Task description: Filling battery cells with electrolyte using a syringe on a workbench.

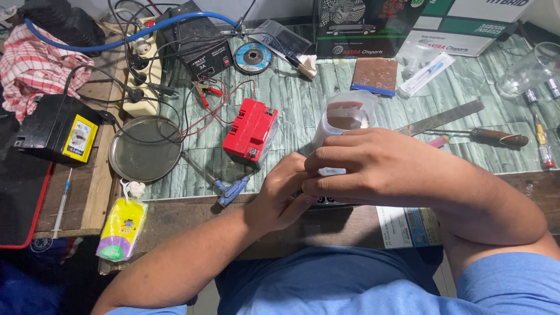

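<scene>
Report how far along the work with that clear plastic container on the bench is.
Done: tools are laid out, and the red battery sits apart with clip leads lying beside it. In hand: the right hand wraps the base of the clear plastic container, while the left hand works at a small part beneath it, mostly hidden. Left: cannot tell; the container looks open on top and the blue-handled tool lies unused.

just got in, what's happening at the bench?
A person seated at the workbench has both hands together at its front edge. The right hand grips the base of a translucent plastic container; the left hand works at something small and dark beneath it, mostly hidden. A red battery with clip leads lies just left, untouched.
</scene>
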